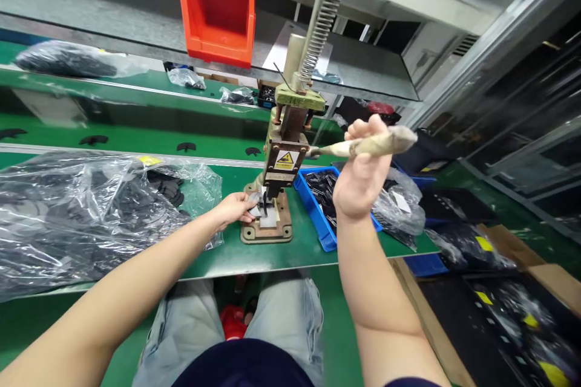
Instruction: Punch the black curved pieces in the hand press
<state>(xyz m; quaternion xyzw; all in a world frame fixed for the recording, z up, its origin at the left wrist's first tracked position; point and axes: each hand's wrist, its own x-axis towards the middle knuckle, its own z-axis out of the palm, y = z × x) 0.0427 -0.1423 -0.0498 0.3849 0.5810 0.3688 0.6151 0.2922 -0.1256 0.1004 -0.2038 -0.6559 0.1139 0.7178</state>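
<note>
A hand press (285, 160) with a yellow warning label stands on the green bench in front of me. Its lever handle (385, 142), wrapped in pale worn material, sticks out to the right, and my right hand (361, 175) is closed round it. Low at the press, my left hand (236, 208) pinches a small grey flat piece (254, 198) at the left side of the fixture. A dark curved part (265, 202) sits in the fixture under the ram, beside a pale plate (269, 217). The fingertips partly hide the grey piece.
A blue bin (318, 217) of black parts stands right of the press. Clear plastic bags (91, 211) of black parts cover the left bench. Behind lies a green belt (136, 133) with several black curved parts. A red bin (220, 12) sits on the shelf above.
</note>
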